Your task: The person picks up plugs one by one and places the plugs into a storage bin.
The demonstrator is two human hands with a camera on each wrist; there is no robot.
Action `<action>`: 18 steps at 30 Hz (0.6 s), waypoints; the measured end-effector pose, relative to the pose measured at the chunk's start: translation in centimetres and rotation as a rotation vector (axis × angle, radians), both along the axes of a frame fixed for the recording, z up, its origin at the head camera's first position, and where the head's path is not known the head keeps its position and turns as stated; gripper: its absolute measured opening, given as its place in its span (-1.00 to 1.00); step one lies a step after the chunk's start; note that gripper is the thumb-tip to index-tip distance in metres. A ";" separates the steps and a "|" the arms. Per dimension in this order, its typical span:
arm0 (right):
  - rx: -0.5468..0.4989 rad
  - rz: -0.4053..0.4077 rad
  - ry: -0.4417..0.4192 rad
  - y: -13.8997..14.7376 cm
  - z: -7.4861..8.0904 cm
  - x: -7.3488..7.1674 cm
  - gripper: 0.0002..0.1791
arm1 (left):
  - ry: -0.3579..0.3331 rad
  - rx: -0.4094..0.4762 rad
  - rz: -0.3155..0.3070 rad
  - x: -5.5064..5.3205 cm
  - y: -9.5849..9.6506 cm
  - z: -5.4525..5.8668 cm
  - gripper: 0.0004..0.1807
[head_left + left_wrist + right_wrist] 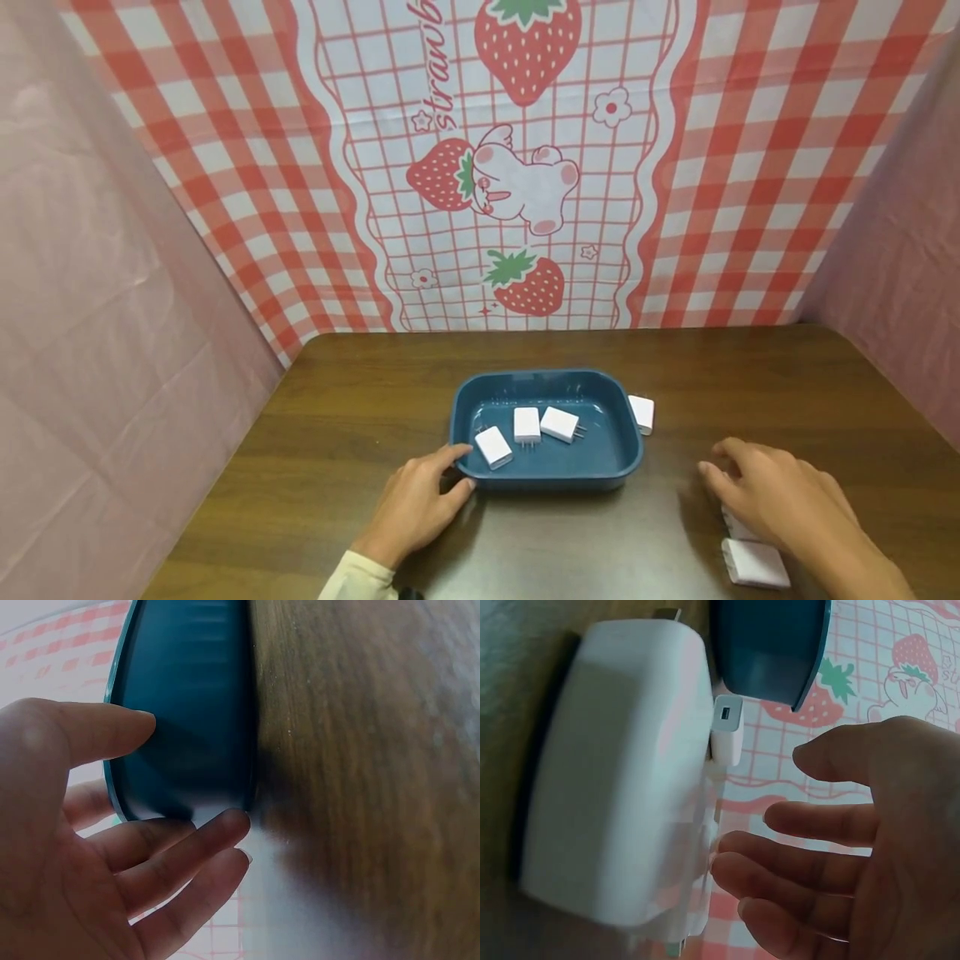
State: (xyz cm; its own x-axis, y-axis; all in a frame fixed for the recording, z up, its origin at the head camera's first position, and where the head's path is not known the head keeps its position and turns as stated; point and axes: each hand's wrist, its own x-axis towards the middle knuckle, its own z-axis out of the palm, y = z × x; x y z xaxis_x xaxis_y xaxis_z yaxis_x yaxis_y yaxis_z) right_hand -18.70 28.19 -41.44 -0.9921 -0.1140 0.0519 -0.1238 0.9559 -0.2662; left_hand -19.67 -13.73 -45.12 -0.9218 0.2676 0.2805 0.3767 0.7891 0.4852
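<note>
A dark blue rectangular tray (551, 482) holds three white USB charger plugs, among them a left plug (493, 447), a middle plug (527, 425) and a right plug (559, 424). My left hand (416, 504) holds the tray's near left corner, index finger over the rim and thumb (124, 735) against the outer wall. Relaxed and slightly bent, the fingers of my right hand (783, 492) hang above the table with nothing between them. Beneath it lies a white plug (738, 525), partly hidden by the hand, and nearer me another plug (756, 564).
One more white plug (642, 414) lies against the tray's right side, its USB port facing the right wrist camera. A brown wooden table (360, 392) carries everything. Behind it hangs a strawberry-print cloth (517, 167), with pink cloths at both sides.
</note>
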 end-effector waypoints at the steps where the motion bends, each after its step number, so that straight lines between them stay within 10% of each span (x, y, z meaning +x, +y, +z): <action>1: 0.007 -0.013 -0.003 0.1 -0.1 0.1 -0.55 | -0.002 -0.002 -0.001 0.0 0.0 0.0 -0.57; 18: 0.050 -0.049 0.057 1.7 -1.5 1.1 -0.44 | -0.031 0.009 0.002 -0.1 0.1 0.1 -0.58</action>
